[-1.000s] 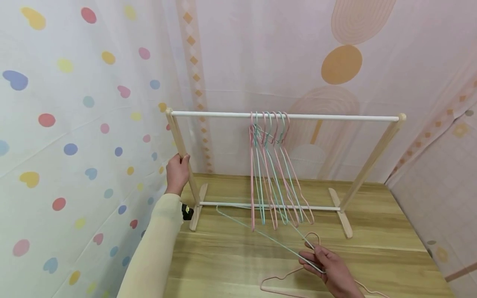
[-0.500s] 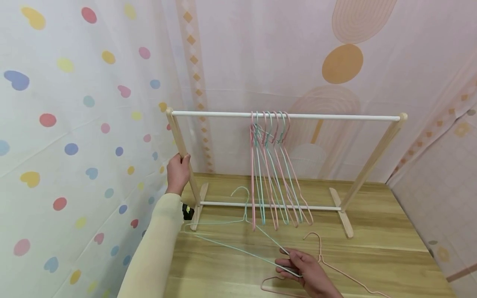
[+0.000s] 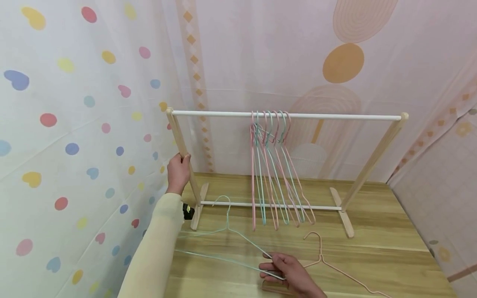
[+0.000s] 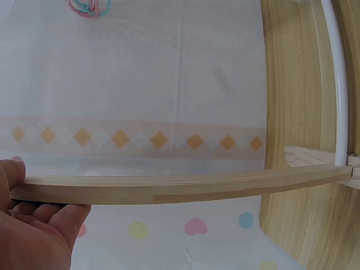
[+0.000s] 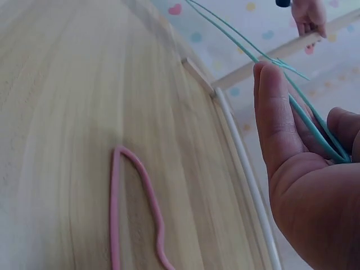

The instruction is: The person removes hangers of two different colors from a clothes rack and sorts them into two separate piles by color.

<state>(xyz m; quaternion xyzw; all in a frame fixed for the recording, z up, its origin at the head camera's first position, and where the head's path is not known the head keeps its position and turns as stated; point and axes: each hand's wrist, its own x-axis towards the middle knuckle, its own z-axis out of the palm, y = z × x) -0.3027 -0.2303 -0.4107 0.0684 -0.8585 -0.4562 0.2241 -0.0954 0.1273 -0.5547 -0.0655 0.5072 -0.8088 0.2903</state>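
Note:
My left hand (image 3: 178, 173) grips the left wooden post (image 3: 177, 134) of a small clothes rack, about midway up. In the left wrist view its fingers wrap under the post (image 4: 169, 190) with the thumb on the other side. My right hand (image 3: 292, 273) holds a mint-green clothes hanger (image 3: 247, 240) by its right corner, between thumb and fingers. The hanger's hook points up and away, in front of the rack's lower bar; its far left end is hidden behind my left sleeve. A pink hanger (image 3: 340, 271) lies on the wooden surface, partly hidden behind my right hand.
Several pink and mint hangers (image 3: 275, 182) hang close together near the middle of the white top rail (image 3: 343, 117). A white lower bar (image 3: 320, 207) joins the rack's wooden feet. Patterned curtains (image 3: 231, 49) stand behind and at both sides.
My right hand has moved left with the mint-green hanger, whose hook has come into view and shifted left. More of the pink hanger on the table shows. The left hand stays on the post.

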